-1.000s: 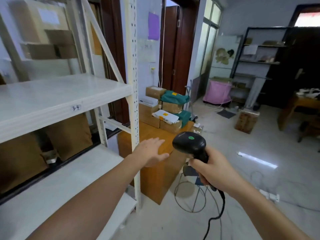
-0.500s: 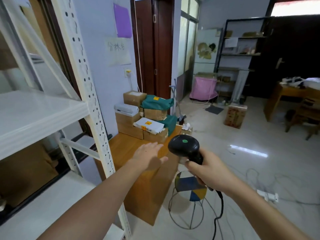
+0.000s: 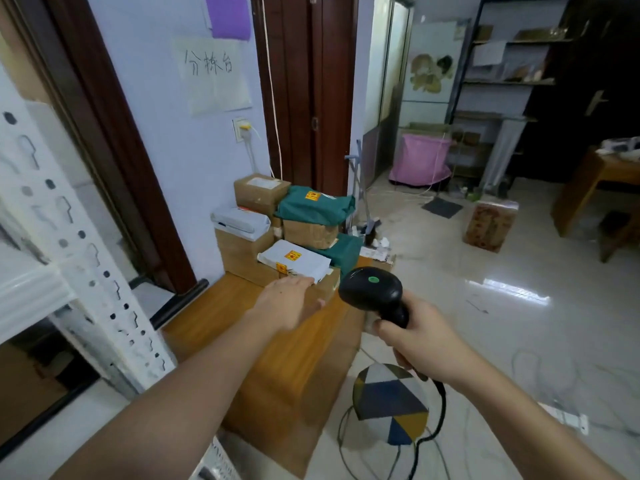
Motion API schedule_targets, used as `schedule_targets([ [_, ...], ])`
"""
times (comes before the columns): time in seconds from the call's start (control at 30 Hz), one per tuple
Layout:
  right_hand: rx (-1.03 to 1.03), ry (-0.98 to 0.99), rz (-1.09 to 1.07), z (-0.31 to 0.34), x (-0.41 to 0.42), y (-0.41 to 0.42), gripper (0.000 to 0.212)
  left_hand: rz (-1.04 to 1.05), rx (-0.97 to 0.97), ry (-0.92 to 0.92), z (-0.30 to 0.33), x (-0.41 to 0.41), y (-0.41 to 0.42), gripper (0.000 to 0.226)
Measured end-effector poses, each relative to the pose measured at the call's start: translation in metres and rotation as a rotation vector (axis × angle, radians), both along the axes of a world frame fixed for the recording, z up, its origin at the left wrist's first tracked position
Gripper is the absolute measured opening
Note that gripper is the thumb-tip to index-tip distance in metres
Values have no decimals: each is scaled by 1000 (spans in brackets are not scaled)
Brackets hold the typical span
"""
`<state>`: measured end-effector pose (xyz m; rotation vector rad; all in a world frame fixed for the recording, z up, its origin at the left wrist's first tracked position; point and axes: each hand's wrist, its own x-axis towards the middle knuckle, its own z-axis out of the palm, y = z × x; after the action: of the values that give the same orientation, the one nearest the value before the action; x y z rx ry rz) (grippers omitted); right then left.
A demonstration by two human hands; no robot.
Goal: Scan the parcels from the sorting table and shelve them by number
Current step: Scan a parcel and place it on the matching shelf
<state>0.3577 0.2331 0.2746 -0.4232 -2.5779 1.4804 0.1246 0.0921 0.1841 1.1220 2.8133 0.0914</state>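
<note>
Right hand [image 3: 420, 337] grips the black barcode scanner [image 3: 375, 294] — left hand [image 3: 289, 301], fingers straight and empty, reaches over the tabletop [image 3: 221, 313] toward the white parcel [image 3: 294, 259].

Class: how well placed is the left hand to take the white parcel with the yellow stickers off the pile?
Probably yes. The left hand is open, its fingertips at the near edge of the white parcel, which lies on top of the pile with nothing over it.

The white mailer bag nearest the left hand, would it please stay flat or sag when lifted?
The white mailer bag looks like thin plastic film, so it would probably sag. It lies fairly flat, suggesting light contents. Its smooth surface may be slippery under the left hand.
</note>
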Motion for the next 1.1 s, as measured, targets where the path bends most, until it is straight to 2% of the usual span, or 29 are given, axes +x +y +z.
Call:
schedule_targets([
  [0.23, -15, -9, 119, -5, -94, 68, 32, 149, 0, -62, -16, -75, 47, 77],
  [0.4, -17, -37, 164, -13, -153, 103, 24, 212, -3, -96, -37, -122, 68, 74],
  [0.8, -12, -153, 228, -70, -297, 158, 23, 381, 21, -262, -124, -232, 117, 73],
  [0.9, -3, -175, 255, -86, -326, 169, 22, 517, 98, -378, -149, -253, 128, 82],
  [0.97, -11, -192, 261, -97, -342, 179, 19, 650, 234, -512, -173, -267, 133, 94],
  [1.1, -50, -222, 270, -112, -366, 197, 15, 946, 604, -724, -262, -303, 142, 151],
])
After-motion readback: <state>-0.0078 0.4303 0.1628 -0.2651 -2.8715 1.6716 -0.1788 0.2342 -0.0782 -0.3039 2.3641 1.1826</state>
